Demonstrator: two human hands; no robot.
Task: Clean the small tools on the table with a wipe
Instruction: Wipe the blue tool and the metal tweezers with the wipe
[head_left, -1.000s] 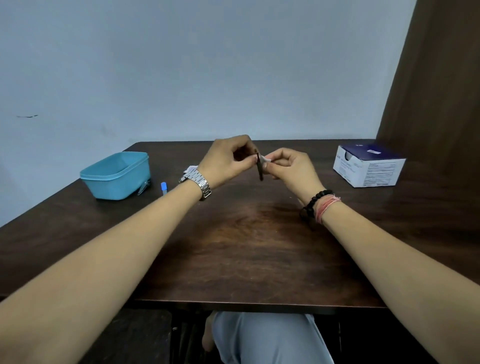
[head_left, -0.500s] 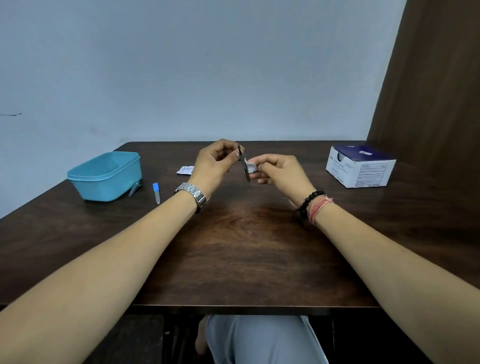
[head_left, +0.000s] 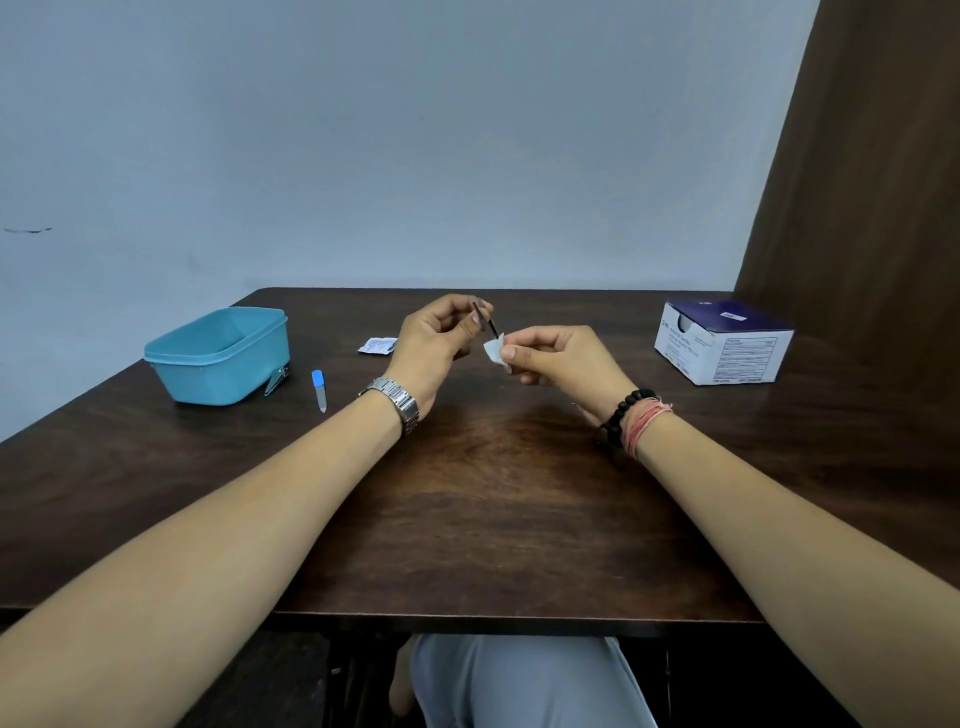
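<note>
My left hand (head_left: 434, 345) pinches the upper end of a thin metal tool (head_left: 485, 322), held slanted above the middle of the dark wooden table (head_left: 493, 493). My right hand (head_left: 563, 358) pinches a small white wipe (head_left: 493, 352) folded around the tool's lower tip. A nail file with a blue cap (head_left: 319, 389) lies flat on the table to the left. A metal nail clipper (head_left: 276, 380) rests against the front right corner of the teal tub (head_left: 221, 356).
An opened white sachet (head_left: 378, 345) lies behind my left hand. A white and dark blue cardboard box (head_left: 722, 340) stands at the far right. A wall runs along the table's back edge, and a brown panel rises at the right.
The tool has tilted from nearly upright to slanted. The wipe has slid from the tool's middle down to its lower tip, and my hands have drawn slightly apart.
</note>
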